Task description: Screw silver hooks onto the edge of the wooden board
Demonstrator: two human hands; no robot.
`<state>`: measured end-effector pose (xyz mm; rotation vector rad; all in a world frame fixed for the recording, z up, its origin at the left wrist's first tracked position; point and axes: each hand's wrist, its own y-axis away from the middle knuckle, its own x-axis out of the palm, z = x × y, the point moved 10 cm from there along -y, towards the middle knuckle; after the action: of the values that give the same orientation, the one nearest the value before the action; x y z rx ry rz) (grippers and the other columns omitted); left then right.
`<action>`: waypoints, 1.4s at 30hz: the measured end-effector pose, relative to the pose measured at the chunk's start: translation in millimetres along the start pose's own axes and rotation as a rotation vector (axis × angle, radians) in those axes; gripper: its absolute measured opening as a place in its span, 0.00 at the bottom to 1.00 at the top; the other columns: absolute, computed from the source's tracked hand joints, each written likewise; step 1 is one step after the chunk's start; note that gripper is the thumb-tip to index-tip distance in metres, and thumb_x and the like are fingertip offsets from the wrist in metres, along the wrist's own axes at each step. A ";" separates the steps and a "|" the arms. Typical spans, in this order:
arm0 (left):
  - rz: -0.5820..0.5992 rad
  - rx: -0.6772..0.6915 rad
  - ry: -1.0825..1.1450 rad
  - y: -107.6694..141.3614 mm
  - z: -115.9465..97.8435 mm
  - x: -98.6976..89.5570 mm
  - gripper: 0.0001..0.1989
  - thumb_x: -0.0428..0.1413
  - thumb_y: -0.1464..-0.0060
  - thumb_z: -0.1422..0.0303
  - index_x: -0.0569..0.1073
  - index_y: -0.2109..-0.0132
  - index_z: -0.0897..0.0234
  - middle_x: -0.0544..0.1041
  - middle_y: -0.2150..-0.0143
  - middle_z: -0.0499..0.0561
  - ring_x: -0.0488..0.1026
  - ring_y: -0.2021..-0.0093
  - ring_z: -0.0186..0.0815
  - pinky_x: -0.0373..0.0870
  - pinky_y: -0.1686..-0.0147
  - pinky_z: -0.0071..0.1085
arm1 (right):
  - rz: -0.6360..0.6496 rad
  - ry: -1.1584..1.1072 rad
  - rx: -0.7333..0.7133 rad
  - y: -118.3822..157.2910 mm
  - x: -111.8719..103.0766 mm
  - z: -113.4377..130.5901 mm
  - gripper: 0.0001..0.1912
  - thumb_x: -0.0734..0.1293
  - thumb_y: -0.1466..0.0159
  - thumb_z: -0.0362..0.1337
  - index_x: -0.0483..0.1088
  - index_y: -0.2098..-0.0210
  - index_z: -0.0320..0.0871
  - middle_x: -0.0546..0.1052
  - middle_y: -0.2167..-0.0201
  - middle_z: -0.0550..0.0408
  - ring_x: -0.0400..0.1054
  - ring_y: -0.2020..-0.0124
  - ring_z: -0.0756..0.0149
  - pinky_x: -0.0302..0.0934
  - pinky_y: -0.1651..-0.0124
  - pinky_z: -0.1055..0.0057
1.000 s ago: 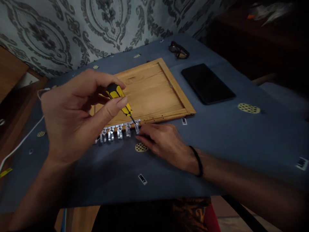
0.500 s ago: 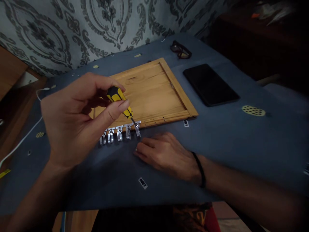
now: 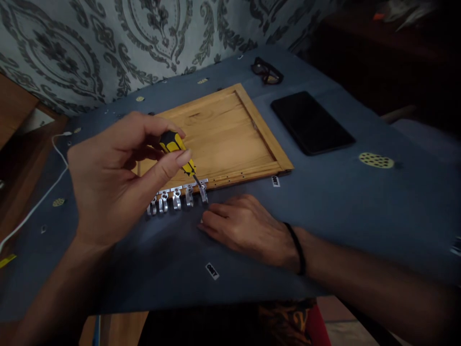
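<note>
My left hand (image 3: 111, 178) is closed around the yellow and black handle of a small screwdriver (image 3: 188, 167), gripping it between thumb and fingers. The tool slants down to the right, its tip at the rightmost metal hook (image 3: 203, 193). Several such silvery hooks (image 3: 176, 198) line the front edge of a framed wooden board (image 3: 219, 132), which lies flat with small dark holes farther right along that edge. Just below the rightmost hook, my right hand (image 3: 245, 226) rests on the table with fingers curled together. Whatever its fingertips may hold is too small to make out.
A dark blue cloth with printed patches covers the table (image 3: 324, 206). Right of the board lies a black phone or tablet (image 3: 312, 124), with folded glasses (image 3: 267, 71) behind it. A white cable (image 3: 36, 206) runs along the left side. Patterned fabric (image 3: 151, 38) hangs behind.
The whole view has shifted slightly. My left hand has turned a little around the screwdriver handle, while the tip stays at the same hook. My right hand keeps its place.
</note>
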<state>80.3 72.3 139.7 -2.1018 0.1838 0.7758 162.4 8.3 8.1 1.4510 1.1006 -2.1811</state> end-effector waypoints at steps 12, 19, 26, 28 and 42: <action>-0.006 -0.019 0.008 0.2 2.8 -3.4 0.09 0.69 0.47 0.69 0.84 0.57 0.58 0.84 0.62 0.44 0.78 0.67 0.31 0.77 0.67 0.28 | 0.028 -0.012 0.013 0.6 1.8 -0.8 0.08 0.65 0.28 0.33 0.72 0.64 0.43 0.78 0.75 0.57 0.62 0.78 0.70 0.39 0.73 0.64; 0.013 -0.001 -0.006 -0.7 3.2 -0.9 0.09 0.70 0.46 0.69 0.84 0.56 0.59 0.84 0.62 0.44 0.78 0.68 0.29 0.77 0.67 0.25 | 0.058 -0.008 0.010 0.2 3.3 -0.9 0.07 0.66 0.28 0.35 0.73 0.63 0.43 0.78 0.74 0.57 0.63 0.77 0.69 0.38 0.72 0.63; 0.001 -0.022 0.076 -2.3 5.9 -0.3 0.08 0.69 0.47 0.72 0.84 0.57 0.61 0.84 0.63 0.46 0.77 0.69 0.28 0.74 0.71 0.24 | 0.050 -0.006 -0.002 -1.5 1.3 0.1 0.06 0.68 0.30 0.35 0.73 0.64 0.43 0.79 0.74 0.57 0.62 0.78 0.68 0.37 0.72 0.62; 0.007 -0.026 0.104 -2.3 6.8 0.6 0.09 0.69 0.47 0.73 0.84 0.57 0.60 0.84 0.63 0.46 0.77 0.69 0.29 0.74 0.71 0.24 | 0.065 0.003 0.003 -1.2 2.2 -0.4 0.06 0.68 0.29 0.36 0.72 0.64 0.44 0.78 0.74 0.58 0.63 0.77 0.68 0.38 0.72 0.62; 0.008 -0.041 0.119 -2.3 12.7 0.7 0.10 0.70 0.47 0.70 0.85 0.56 0.59 0.84 0.64 0.45 0.76 0.70 0.28 0.71 0.74 0.22 | 0.084 0.009 0.001 -1.1 2.6 -1.3 0.09 0.67 0.29 0.36 0.70 0.67 0.43 0.77 0.74 0.59 0.64 0.77 0.69 0.38 0.72 0.62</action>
<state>75.8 83.6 135.4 -2.1890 0.2424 0.6652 161.4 10.4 6.1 1.4821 1.0224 -2.1193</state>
